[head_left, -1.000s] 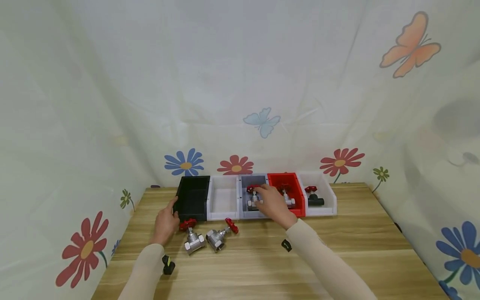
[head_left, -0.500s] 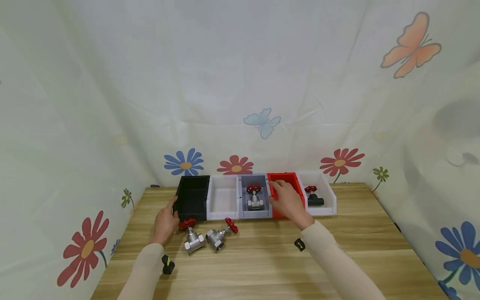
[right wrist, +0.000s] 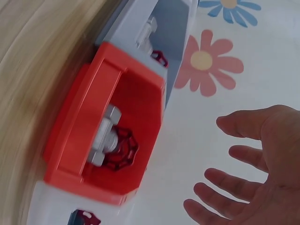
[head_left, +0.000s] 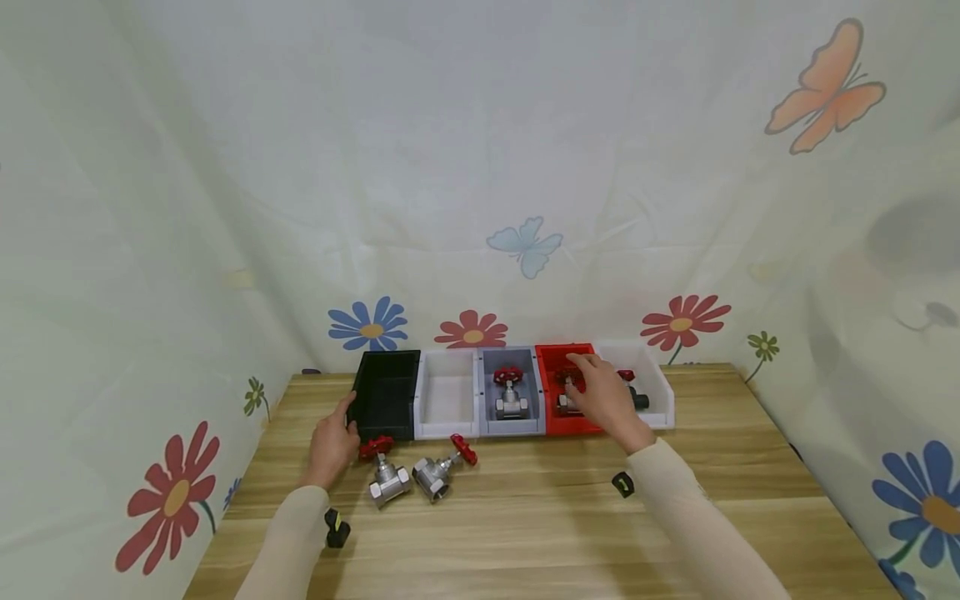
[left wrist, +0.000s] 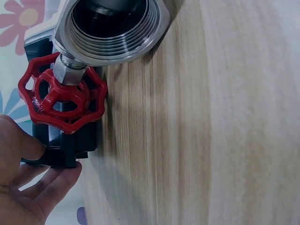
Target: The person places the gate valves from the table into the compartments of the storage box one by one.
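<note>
My left hand [head_left: 332,446] holds the left wall of a black bin [head_left: 386,361]; in the left wrist view its thumb and fingers [left wrist: 63,180] pinch the bin's edge. Two steel gate valves with red handwheels lie before the bins, one [head_left: 388,482] close to that hand, the other [head_left: 432,478] to its right. Over the red bin [head_left: 553,358] hovers my right hand [head_left: 606,398], fingers spread and holding nothing. Another steel valve [right wrist: 104,136] lies inside the red bin, partly hidden by that hand in the head view. The grey bin [head_left: 487,360] contains a similar valve [head_left: 511,402].
Left of the grey bin is a white bin [head_left: 448,425]. At the row's right end, another white bin [head_left: 662,392] contains a black valve [head_left: 640,400] with a red handwheel. A flowered curtain [head_left: 420,208] hangs behind the wooden table [head_left: 510,533].
My right hand has moved right, from over the valve in the grey bin to above the red bin, uncovering the grey bin's valve. My left hand has stayed at the black bin.
</note>
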Tool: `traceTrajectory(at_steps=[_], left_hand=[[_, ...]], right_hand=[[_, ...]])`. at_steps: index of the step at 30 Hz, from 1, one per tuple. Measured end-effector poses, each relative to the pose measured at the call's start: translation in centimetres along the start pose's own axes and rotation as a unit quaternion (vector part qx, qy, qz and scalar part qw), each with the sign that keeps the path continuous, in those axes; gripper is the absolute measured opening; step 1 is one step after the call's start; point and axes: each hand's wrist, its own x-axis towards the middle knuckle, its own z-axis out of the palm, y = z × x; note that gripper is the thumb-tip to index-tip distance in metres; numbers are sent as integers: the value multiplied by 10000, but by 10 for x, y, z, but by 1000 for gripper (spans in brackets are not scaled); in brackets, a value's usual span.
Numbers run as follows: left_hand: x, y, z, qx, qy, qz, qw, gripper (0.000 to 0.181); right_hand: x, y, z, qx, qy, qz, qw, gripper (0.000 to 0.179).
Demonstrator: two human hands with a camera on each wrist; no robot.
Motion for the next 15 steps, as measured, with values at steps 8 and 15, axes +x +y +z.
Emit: traceTrajectory(at_steps=[8, 15], left_hand=[[1, 3, 0, -18, -10, -8, 10000, 57], [2, -1, 2, -7, -6, 18, 10000, 58]], right_hand=[[-1, 20, -9, -113, -136, 262, 9995, 57], [-5, 40, -13, -115, 141, 281, 9994, 54]])
